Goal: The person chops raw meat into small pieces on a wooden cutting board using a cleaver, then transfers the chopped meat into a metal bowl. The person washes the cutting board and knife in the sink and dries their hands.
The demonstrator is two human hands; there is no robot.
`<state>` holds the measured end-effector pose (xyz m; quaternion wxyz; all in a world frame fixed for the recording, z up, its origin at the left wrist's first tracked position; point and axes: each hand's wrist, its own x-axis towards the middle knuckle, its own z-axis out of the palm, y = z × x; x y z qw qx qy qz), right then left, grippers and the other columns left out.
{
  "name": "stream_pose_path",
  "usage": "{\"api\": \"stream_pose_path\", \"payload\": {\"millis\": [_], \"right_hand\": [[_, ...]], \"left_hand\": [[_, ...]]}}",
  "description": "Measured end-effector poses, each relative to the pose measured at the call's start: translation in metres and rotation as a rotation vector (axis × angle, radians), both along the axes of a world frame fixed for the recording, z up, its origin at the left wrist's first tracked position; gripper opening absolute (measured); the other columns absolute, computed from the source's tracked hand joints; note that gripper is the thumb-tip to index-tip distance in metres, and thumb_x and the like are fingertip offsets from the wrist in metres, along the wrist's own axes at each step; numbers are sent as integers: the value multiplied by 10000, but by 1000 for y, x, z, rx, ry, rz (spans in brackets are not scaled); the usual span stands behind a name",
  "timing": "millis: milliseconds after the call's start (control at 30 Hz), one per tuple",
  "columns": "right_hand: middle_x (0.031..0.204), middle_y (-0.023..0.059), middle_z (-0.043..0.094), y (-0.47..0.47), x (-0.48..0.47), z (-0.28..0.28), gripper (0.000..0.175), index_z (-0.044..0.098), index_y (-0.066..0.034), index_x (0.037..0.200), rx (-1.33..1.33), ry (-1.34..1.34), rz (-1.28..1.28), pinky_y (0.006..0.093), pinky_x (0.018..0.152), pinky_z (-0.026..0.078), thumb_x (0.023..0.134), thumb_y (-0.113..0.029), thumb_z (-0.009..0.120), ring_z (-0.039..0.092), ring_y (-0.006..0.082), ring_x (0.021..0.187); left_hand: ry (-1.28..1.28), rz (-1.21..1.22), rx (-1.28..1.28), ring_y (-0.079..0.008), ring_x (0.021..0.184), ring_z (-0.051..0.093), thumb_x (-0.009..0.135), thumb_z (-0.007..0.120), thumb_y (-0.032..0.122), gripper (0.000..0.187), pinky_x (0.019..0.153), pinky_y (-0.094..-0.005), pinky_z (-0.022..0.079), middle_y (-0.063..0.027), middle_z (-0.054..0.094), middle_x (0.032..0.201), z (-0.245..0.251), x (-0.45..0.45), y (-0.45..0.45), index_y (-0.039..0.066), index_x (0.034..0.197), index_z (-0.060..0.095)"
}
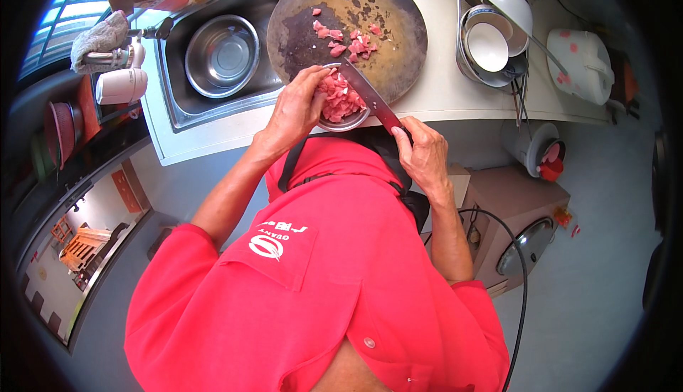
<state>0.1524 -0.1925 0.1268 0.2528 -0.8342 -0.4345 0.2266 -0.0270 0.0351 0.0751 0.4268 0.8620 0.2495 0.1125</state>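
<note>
My right hand [425,152] grips the handle of a kitchen knife [368,93], whose blade slants over a metal bowl [349,125] at the near edge of a round chopping board [403,53]. Chopped raw meat [340,98] fills the bowl. At the bowl's left side is my left hand [299,105], its fingers bent over the rim and the meat; whether they grip the bowl cannot be told. More small pieces of meat [358,45] lie scattered on the dark, wet middle of the board.
Left of the board, a sink [176,72] holds a metal basin [223,56], with a cloth-wrapped faucet [104,58] beyond its left side. A rack of bowls [486,45] and a white lidded container [579,66] stand on the counter [443,105] to the right. Below are a brown cabinet [517,189] and a black cable [522,264].
</note>
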Motion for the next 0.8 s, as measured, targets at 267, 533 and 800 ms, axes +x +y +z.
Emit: {"api": "stream_pose_path", "payload": {"millis": [267,533,800], "right_hand": [[868,169,734,-8,1,-1,116,730,-47,1002,82,41,-108,454,689,529,988,-163,722,712,397,789],[858,186,736,-13,-12,-9,139,720,-53,984,5,144,-123,483,686,526,984,-192,728,712,425,805],[830,186,730,-10,0,2,151,730,-46,988,7,105,-173,461,656,517,975,-197,739,705,419,759]], "left_hand": [[-225,232,-494,-276,1290,672,938,553,-121,486,1136,-353,499,-187,700,1366,-36,-3,-33,-35,1410,630],[-577,478,-934,-310,1427,579,941,580,-206,533,1168,-400,533,-184,554,1533,-49,2,-38,-54,1450,544],[-225,103,125,-323,1058,715,884,710,-90,337,917,-386,604,-162,667,1174,-44,-5,-28,35,1195,741]]}}
